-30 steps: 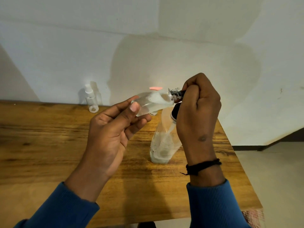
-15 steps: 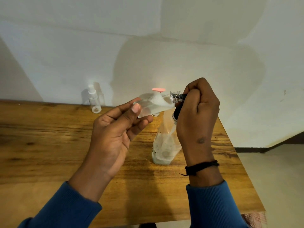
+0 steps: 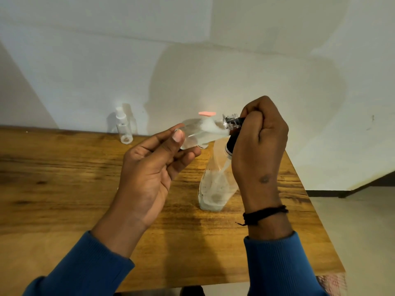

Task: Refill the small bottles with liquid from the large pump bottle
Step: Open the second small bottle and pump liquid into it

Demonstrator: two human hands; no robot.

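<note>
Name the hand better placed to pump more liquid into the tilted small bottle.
Right. The right hand already grips the large clear pump bottle's black pump head at the small clear bottle's neck; the left hand holds that bottle.

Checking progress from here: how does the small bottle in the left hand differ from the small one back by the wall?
The held bottle lies tilted nearly sideways in the left hand, uncapped, its threaded neck at the pump nozzle under the right hand, with foamy liquid inside. The bottle by the wall stands upright on the table, capped, apparently empty. Both are small and clear.
</note>
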